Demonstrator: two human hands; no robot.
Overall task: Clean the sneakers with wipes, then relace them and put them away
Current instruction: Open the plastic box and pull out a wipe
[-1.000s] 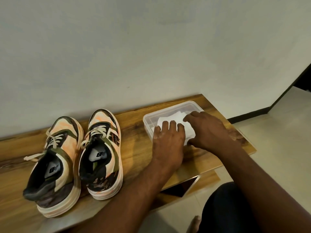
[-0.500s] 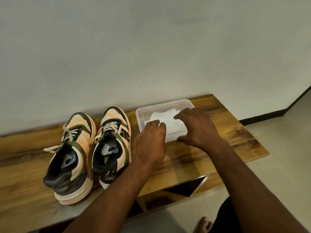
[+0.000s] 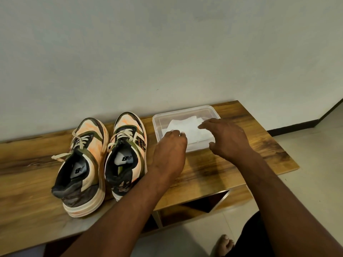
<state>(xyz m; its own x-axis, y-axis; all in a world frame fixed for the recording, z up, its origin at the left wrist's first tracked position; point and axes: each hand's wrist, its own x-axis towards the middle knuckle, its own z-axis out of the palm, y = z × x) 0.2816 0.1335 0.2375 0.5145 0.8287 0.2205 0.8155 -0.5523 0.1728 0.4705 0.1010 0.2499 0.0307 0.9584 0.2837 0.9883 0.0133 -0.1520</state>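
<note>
Two orange, cream and olive sneakers stand side by side on a wooden bench [image 3: 232, 169], toes toward the wall: the left sneaker [image 3: 83, 164] and the right sneaker [image 3: 128, 151], both laced. To their right is a clear plastic container [image 3: 185, 110] holding a stack of white wipes [image 3: 187, 127]. My left hand [image 3: 170, 151] reaches over the container's near left rim, and its curled fingertips pinch the near edge of the top wipe. My right hand [image 3: 226, 138] is spread over the container's right side, fingertips touching the wipes.
A plain wall runs right behind the bench. Below the bench top there is an open shelf compartment [image 3: 194, 206]. The tiled floor [image 3: 306, 182] lies to the right, and my bare foot [image 3: 223, 243] is on it near the bench's front.
The left hand's fingers went from lying flat on the wipes to curling onto the top wipe's edge. The right hand opened wider. My view shifted, so everything sits further right.
</note>
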